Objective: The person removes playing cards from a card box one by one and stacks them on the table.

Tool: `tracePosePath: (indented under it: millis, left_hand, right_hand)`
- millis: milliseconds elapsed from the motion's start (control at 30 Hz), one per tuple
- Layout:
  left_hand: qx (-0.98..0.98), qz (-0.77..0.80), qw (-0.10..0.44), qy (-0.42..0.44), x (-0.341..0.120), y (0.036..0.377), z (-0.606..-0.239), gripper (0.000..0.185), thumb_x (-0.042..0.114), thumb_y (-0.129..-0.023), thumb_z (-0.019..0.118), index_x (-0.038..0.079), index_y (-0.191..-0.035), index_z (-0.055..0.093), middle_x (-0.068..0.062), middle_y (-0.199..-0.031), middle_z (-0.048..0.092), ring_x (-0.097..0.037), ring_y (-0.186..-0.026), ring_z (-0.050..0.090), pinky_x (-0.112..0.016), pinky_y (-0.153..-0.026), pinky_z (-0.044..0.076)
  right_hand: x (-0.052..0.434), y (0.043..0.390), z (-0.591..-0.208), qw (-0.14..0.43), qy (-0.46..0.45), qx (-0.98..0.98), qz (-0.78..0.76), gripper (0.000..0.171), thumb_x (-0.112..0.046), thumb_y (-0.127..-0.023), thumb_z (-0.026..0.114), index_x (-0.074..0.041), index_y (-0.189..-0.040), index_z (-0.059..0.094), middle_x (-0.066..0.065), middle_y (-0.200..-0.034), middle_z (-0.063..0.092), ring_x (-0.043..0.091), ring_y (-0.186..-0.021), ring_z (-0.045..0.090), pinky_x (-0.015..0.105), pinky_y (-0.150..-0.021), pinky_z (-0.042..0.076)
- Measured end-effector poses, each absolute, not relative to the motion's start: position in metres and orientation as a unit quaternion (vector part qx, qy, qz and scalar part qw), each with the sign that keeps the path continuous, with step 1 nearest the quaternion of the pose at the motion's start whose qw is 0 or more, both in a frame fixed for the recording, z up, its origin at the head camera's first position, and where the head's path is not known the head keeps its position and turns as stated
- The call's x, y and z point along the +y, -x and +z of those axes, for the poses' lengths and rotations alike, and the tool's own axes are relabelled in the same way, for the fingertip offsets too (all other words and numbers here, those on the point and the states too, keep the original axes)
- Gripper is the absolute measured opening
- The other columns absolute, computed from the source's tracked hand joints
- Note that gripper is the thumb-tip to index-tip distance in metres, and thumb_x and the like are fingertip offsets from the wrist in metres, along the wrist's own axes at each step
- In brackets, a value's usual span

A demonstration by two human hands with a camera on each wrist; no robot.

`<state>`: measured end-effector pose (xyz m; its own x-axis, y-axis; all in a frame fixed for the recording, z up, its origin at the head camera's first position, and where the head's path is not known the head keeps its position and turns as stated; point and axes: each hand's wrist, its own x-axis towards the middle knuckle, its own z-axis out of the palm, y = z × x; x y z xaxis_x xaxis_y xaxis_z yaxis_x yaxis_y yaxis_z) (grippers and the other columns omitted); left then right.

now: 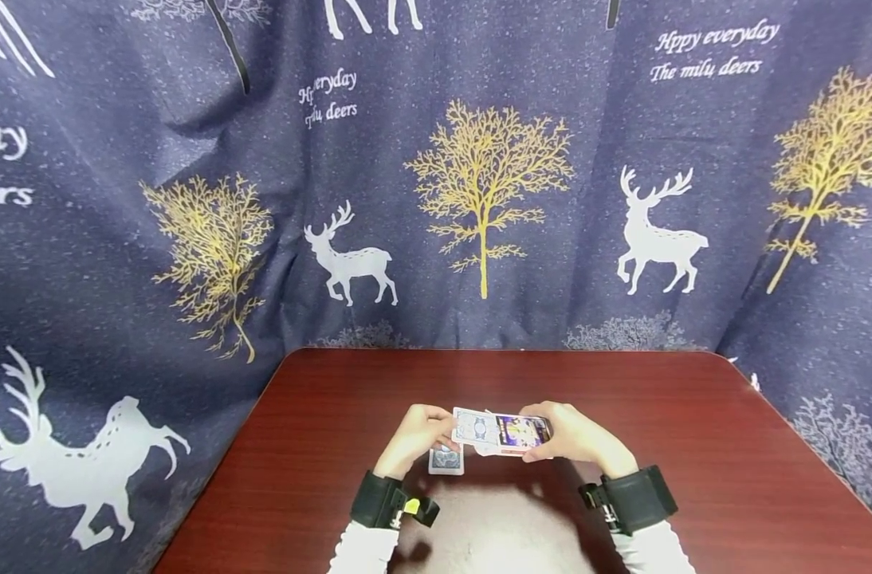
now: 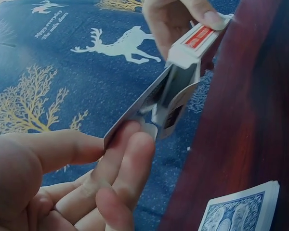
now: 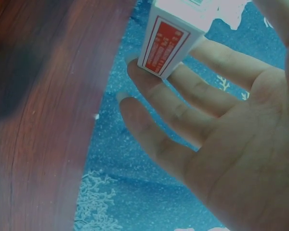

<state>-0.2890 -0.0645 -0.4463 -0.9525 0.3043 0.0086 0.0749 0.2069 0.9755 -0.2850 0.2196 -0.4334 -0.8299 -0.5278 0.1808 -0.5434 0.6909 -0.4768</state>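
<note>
My left hand [image 1: 413,437] pinches a playing card [image 1: 472,427] with a pale patterned back between thumb and fingers. The far part of that card meets the open end of a card box [image 1: 520,431]; whether it reaches inside cannot be told. Gripped by my right hand [image 1: 578,434], the box has a colourful picture on its broad face and a red label on its narrow side [image 3: 161,45]. A flap [image 2: 176,108] stands out from its mouth. Beneath the left hand, a stack of blue-backed cards [image 2: 238,214] lies on the table.
The reddish-brown wooden table [image 1: 321,391] spreads around both hands, with a bright glare spot at its near edge. A dark blue curtain [image 1: 436,199] printed with deer and trees hangs behind and to the left of it.
</note>
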Motion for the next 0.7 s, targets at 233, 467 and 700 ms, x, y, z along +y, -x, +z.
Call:
tracePosePath:
  millis: [233, 467, 700]
  left_hand:
    - [0.759, 0.637, 0.075, -0.114, -0.073, 0.291, -0.444, 0.024, 0.010, -0.093, 0.056, -0.011, -0.101, 0.067, -0.001, -0.078, 0.062, -0.031, -0.068, 0.071, -0.032, -0.064, 0.053]
    - [0.772, 0.626, 0.043, -0.105, -0.083, 0.299, -0.439, 0.025, 0.010, -0.094, 0.055, -0.008, -0.107, 0.066, 0.002, -0.070, 0.054, -0.014, -0.063, 0.067, -0.023, -0.058, 0.044]
    - [0.778, 0.614, -0.003, -0.133, -0.100, 0.308, -0.425, 0.023, 0.005, -0.095, 0.056, -0.009, -0.108, 0.067, -0.014, -0.082, 0.068, -0.013, -0.061, 0.059, -0.021, -0.057, 0.044]
  right_hand:
    - [0.224, 0.286, -0.433, 0.009, -0.275, -0.922, 0.271, 0.059, -0.036, -0.066, 0.086, -0.009, -0.114, 0.066, -0.002, -0.099, 0.067, 0.007, -0.085, 0.057, 0.024, -0.073, 0.046]
    - [0.230, 0.286, -0.432, 0.007, -0.257, -0.926, 0.276, 0.065, -0.035, -0.065, 0.087, -0.005, -0.118, 0.063, 0.001, -0.101, 0.066, 0.009, -0.086, 0.057, 0.024, -0.073, 0.045]
    - [0.229, 0.286, -0.429, 0.014, -0.262, -0.925, 0.273, 0.061, -0.033, -0.066, 0.086, -0.006, -0.116, 0.064, -0.001, -0.097, 0.065, 0.010, -0.084, 0.056, 0.026, -0.072, 0.045]
